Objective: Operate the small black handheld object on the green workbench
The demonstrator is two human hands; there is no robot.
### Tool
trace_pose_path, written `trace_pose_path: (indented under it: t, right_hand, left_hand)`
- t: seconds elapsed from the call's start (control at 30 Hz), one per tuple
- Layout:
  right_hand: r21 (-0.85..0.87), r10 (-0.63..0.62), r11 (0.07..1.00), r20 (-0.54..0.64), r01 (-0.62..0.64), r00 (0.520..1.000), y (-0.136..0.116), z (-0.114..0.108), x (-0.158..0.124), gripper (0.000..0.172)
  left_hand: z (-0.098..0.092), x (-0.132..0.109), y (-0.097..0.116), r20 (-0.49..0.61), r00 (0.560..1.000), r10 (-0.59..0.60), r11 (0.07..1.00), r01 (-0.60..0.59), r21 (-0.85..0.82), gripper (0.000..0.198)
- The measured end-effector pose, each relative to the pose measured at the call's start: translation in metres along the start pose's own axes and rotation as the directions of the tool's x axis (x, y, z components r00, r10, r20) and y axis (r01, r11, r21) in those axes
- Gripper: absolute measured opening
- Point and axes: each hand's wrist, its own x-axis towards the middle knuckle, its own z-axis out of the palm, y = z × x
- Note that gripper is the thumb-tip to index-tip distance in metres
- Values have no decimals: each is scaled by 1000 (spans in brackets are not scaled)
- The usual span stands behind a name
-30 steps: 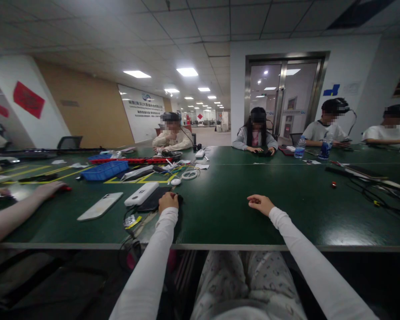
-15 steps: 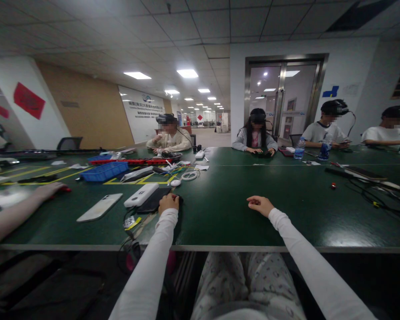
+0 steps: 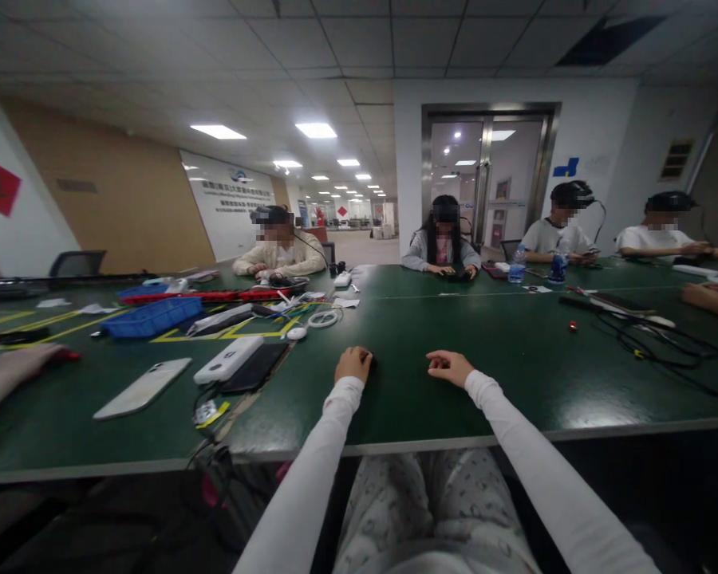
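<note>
My left hand (image 3: 353,364) is closed, palm down, over the green table (image 3: 407,414). A bit of something dark shows at its fingertips; the fingers hide the rest, so its kind cannot be made out. To the right, my right hand (image 3: 450,367) rests low over the tabletop, fingers loosely bent and apart with nothing in them. A short gap separates the two hands. Left of my left hand lie a black flat case (image 3: 256,369), a white power bank (image 3: 230,359) and a white phone (image 3: 143,388).
A blue tray (image 3: 152,319), a coiled white cable (image 3: 323,320) and loose wires lie at the left. Black cables (image 3: 664,351) and a small red item (image 3: 573,326) are on the right. Two bottles (image 3: 517,267) stand farther back. Several people sit around; one's arm (image 3: 17,373) reaches in from the left.
My left hand has moved right, away from the black case and closer to my right hand, with the dark thing still at its fingers. The view has turned slightly right.
</note>
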Motion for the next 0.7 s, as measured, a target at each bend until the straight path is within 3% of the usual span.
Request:
trace_pose_path:
  t: [0.13, 0.23, 0.4, 0.7]
  right_hand:
    - [-34, -34, 999, 2, 34, 999, -4, -1, 1, 60]
    - [-69, -35, 997, 9, 36, 999, -8, -3, 0, 66]
    - [-134, -44, 990, 38, 49, 998, -9, -4, 0, 64]
    - [-204, -53, 977, 60, 64, 997, -11, -4, 0, 64]
  left_hand:
    - [27, -11, 52, 47, 989, 141, 981, -133, -139, 16]
    - [37, -18, 74, 60, 968, 245, 948, -226, -223, 14]
    - [39, -24, 84, 69, 928, 367, 897, -334, -290, 11]
    - [36, -25, 85, 71, 909, 410, 870, -367, -330, 9]
